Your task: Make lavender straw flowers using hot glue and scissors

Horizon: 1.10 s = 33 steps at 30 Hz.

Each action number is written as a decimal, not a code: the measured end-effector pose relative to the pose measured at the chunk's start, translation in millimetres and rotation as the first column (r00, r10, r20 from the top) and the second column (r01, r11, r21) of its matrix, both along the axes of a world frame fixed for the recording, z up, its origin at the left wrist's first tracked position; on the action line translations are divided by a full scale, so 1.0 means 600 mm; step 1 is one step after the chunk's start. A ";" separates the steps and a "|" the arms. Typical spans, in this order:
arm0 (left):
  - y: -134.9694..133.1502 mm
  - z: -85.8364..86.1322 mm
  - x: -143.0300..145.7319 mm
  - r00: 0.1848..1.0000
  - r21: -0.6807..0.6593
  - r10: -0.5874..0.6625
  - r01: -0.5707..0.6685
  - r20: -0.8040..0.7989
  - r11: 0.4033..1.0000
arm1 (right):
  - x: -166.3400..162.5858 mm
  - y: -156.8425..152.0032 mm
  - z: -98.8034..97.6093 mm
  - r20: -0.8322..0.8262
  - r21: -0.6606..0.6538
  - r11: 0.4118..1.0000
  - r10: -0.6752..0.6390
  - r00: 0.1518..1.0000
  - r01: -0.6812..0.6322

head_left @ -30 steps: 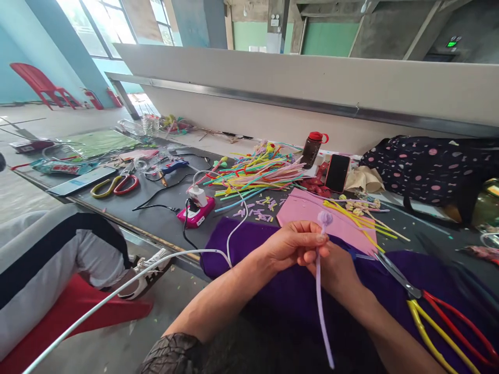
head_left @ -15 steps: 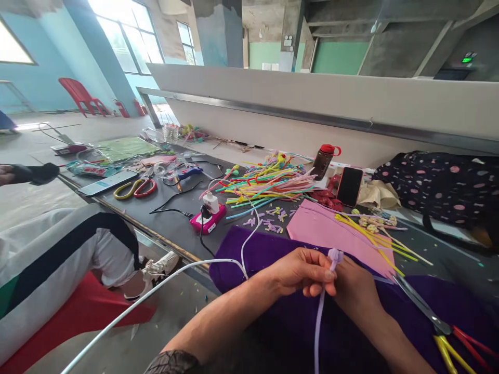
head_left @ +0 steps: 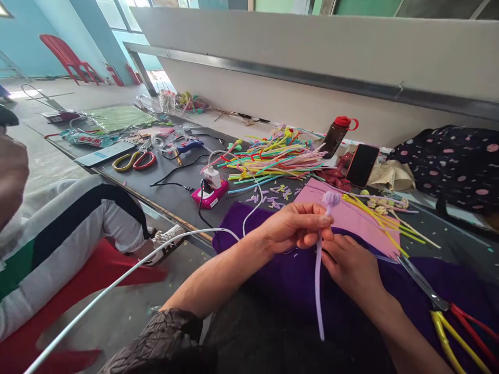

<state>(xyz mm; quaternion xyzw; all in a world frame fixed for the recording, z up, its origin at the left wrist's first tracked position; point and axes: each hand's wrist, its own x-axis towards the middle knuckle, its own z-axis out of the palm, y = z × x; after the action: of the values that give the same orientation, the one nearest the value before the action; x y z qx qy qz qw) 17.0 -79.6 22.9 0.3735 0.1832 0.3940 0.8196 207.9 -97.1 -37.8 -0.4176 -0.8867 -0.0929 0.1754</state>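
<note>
My left hand (head_left: 297,226) pinches a lavender pipe-cleaner flower (head_left: 331,198) just below its round, coiled head. Its long fuzzy stem (head_left: 318,298) hangs down with a free lower end. My right hand (head_left: 353,267) is close beside the stem, below my left fingers, with its own fingers curled in. Whether anything sits between its fingertips cannot be made out. Beneath both hands lies a dark purple cloth (head_left: 234,221). Large scissors (head_left: 440,301) with red and yellow handles rest to the right, blades apart.
Beyond the hands are a pink sheet (head_left: 353,223), cut lavender and yellow bits (head_left: 278,195), a pile of colored pipe cleaners (head_left: 273,161), a bottle (head_left: 335,137) and a phone (head_left: 362,165). A white cable (head_left: 128,275) crosses at left from a pink power strip (head_left: 210,195). Another person (head_left: 78,218) sits at left.
My right hand has moved down from beside the flower head to lower along the stem. The flower head now stands up clear above my left fingers. The view has tilted downward.
</note>
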 end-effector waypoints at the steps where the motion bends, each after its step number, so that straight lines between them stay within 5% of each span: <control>1: -0.001 0.008 -0.002 1.000 0.003 0.010 -0.010 -0.007 1.000 | 0.000 -0.001 0.001 0.011 -0.015 1.000 0.009 1.000 -0.009; 10: -0.021 0.052 -0.024 0.997 0.061 0.064 -0.061 -0.048 0.996 | 0.009 -0.013 0.022 -0.041 -0.178 0.981 0.068 0.997 -0.074; 15: -0.032 0.075 -0.035 0.992 0.050 0.101 -0.097 -0.082 0.994 | 0.018 -0.102 0.012 -0.213 -0.223 0.963 0.104 0.972 -0.152; 17: -0.038 0.079 -0.036 0.993 0.059 0.099 -0.095 -0.066 0.994 | 0.007 -0.147 -0.002 -0.287 -0.416 0.860 0.184 0.940 -0.296; 20: -0.048 0.078 -0.034 0.996 0.084 0.087 -0.085 -0.025 0.993 | -0.039 -0.192 -0.043 -0.355 -0.675 0.619 0.204 0.912 -0.401; 24: -0.057 0.075 -0.033 0.997 0.079 0.074 -0.071 -0.027 0.994 | -0.133 -0.193 -0.123 -0.376 -0.791 0.516 0.016 0.926 -0.330; 28: -0.059 0.074 -0.043 0.994 0.073 0.083 -0.078 -0.069 0.994 | -0.210 -0.170 -0.182 -0.352 -0.787 0.561 -0.067 0.934 -0.256; 33: -0.056 0.069 -0.054 0.987 0.059 0.115 -0.109 -0.113 0.992 | -0.237 -0.163 -0.189 -0.391 -0.772 0.567 -0.064 0.918 -0.289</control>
<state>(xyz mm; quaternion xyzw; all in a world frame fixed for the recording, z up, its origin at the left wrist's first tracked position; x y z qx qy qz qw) -15.6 -112.9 64.5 0.4065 0.2409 0.4218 0.7738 66.0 -195.0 -150.9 -0.4019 -0.8026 0.4196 0.1349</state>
